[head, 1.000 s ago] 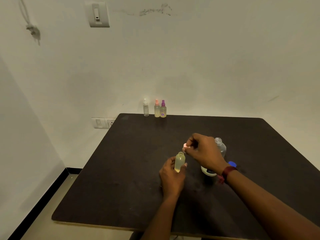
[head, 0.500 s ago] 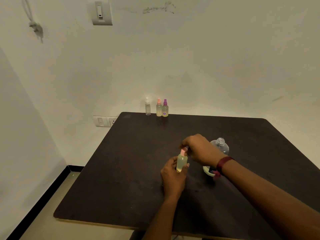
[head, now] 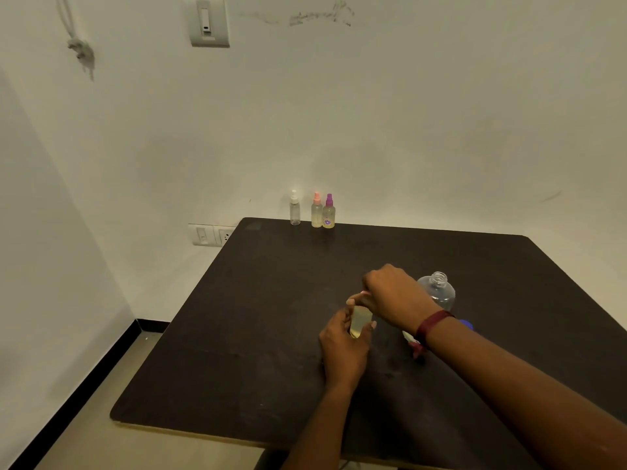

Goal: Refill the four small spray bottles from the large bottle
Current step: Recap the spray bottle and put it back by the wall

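**Capping a filled bottle, mid-table**

The small spray bottle (head: 360,324) is standing near the middle of the table (head: 271,300) and looking light, thin-walled and squeezable. The left hand (head: 342,349) is gripping its body, the sensible hold, while the right hand (head: 395,296) is pinching its top. The large bottle (head: 438,292) is standing uncapped just behind.

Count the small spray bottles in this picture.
4. Three stand far back on the table: white-topped bottle, pink-topped bottle, purple-topped bottle. The left hand grips the fourth bottle; the right hand pinches its top.
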